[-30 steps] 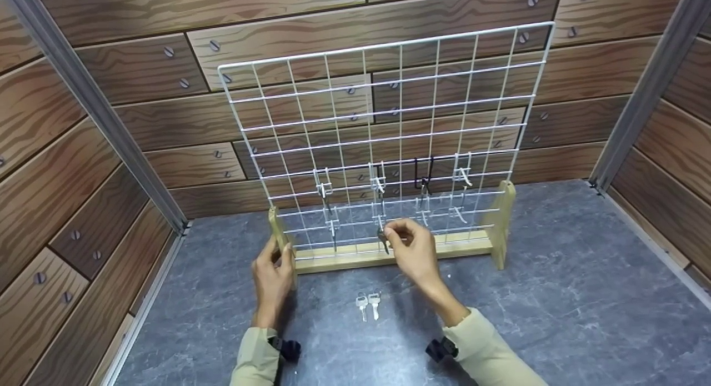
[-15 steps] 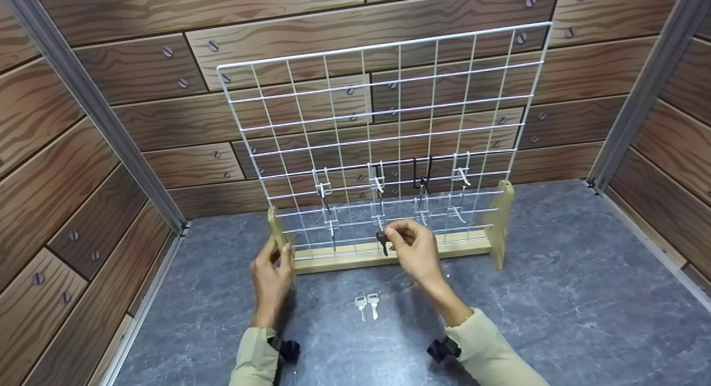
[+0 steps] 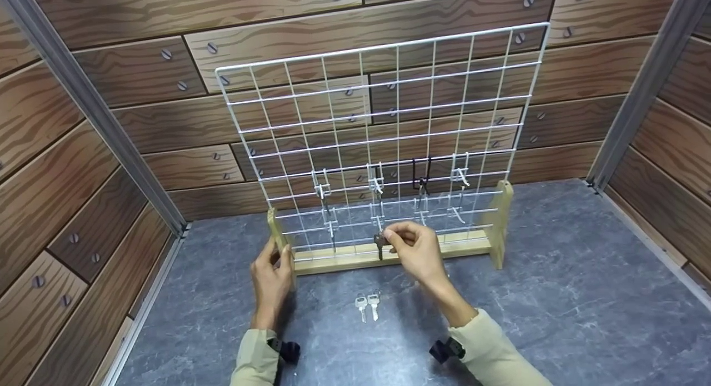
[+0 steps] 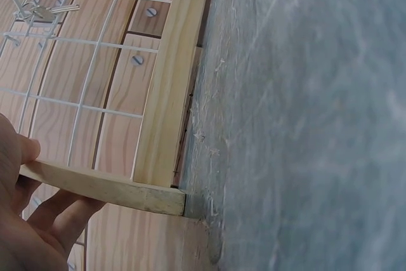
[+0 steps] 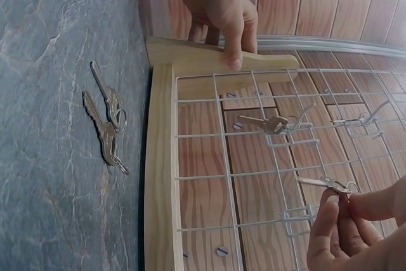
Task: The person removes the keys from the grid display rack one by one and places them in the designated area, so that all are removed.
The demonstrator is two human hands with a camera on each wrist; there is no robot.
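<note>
My left hand (image 3: 271,275) grips the left wooden upright (image 4: 108,188) of the stand, thumb on one side and fingers on the other. With thumb and fingers, my right hand (image 3: 421,255) pinches the small ring of a key (image 3: 380,246). That key hangs in front of the white wire grid (image 3: 397,45), just below a lower white hook; whether its ring touches the hook cannot be told. In the right wrist view, the pinched key (image 5: 317,183) lies close to the hook. Another key (image 5: 269,124) hangs from a neighbouring hook.
Two silver keys with rings, one (image 3: 361,302) beside the other (image 3: 374,304), lie on the grey marbled tabletop (image 3: 344,352). More keys hang on upper hooks, including a black hook (image 3: 414,175). A white hook (image 3: 460,176) sits at right. Wood-patterned walls (image 3: 300,36) enclose the area.
The key in my right hand has swung from a slant to hanging almost straight down. My right hand has shifted very slightly; my left hand keeps its hold on the upright.
</note>
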